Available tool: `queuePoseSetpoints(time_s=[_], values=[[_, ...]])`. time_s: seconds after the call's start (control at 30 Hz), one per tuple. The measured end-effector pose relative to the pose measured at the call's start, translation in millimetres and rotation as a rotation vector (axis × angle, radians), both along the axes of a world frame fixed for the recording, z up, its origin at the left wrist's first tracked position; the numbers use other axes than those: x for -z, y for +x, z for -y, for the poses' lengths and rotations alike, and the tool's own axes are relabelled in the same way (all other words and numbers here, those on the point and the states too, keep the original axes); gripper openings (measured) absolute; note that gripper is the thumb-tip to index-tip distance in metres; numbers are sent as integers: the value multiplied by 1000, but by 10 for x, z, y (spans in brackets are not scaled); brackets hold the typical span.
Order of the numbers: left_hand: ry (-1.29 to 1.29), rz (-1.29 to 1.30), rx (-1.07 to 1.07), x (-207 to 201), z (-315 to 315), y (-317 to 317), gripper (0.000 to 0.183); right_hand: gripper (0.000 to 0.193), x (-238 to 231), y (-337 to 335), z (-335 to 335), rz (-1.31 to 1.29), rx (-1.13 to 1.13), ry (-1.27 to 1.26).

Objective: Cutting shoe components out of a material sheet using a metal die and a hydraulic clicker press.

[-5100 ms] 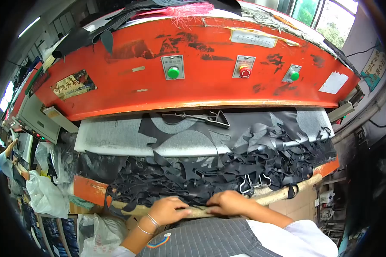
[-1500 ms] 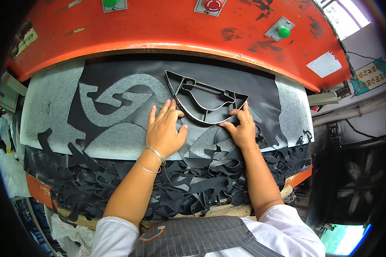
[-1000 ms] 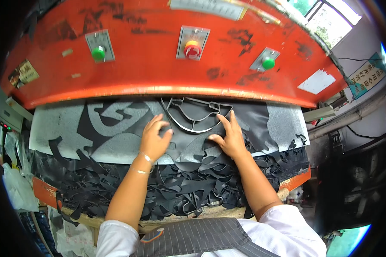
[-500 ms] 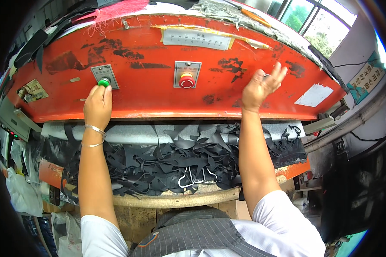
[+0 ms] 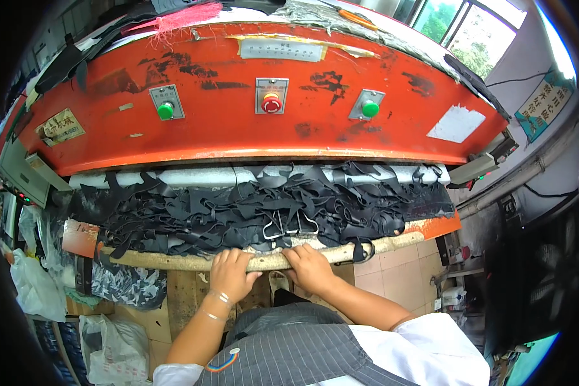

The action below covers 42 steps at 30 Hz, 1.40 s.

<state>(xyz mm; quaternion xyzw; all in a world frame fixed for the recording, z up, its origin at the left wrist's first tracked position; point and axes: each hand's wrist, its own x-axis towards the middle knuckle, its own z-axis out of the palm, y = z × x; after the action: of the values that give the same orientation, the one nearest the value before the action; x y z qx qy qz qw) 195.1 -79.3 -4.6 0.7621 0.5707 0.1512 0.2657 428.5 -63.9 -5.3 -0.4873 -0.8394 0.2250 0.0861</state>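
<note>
Both hands are at the worn, pale front edge [image 5: 167,260] of the machine's bed. My left hand [image 5: 231,276], with bracelets at its wrist, has its fingers over the top of this edge and its thumb lower down. A short gap to the right, my right hand [image 5: 310,270] is hooked over the same edge, fingers on top. Just beyond them, tangled black strip scraps [image 5: 219,209] cover the bed. A bent metal wire piece [image 5: 274,228] pokes up among the scraps near my right hand; its lower part is hidden.
Behind the scraps rises a red machine front [image 5: 231,138] with a left green button [image 5: 166,111], a red stop knob [image 5: 271,103] and a right green button [image 5: 370,109]. White plastic bags [image 5: 37,286] hang at the left. An orange-handled tool [image 5: 357,18] lies on top.
Both hands have come down and inward from the red panel to the bed's front edge. My left hand has let go of the left green button; the right green button is now uncovered.
</note>
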Motion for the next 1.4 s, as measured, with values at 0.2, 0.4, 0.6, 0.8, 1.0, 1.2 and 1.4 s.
queuePoseSetpoints(time_s=[0.2,0.4,0.6,0.8,1.0,1.2,1.4], values=[[38,-4,-77,189,147,79,39,43,213,5,121,-3,0,41],[-262,-7,159,63,301,-62,34,35,27,204,253,50,-193,-295],[-86,253,128,78,-103,73,23,40,58,188,-525,-112,-33,-62],[141,122,77,585,-708,399,46,75,502,-163,-1325,195,51,362],[349,-8,9,1034,-720,468,57,40,650,-41,-1559,-72,-86,469],[313,-26,10,1236,-682,466,57,32,286,316,-1525,-604,54,744],[49,663,-59,704,-482,601,57,42,-214,409,-739,-512,-31,783]])
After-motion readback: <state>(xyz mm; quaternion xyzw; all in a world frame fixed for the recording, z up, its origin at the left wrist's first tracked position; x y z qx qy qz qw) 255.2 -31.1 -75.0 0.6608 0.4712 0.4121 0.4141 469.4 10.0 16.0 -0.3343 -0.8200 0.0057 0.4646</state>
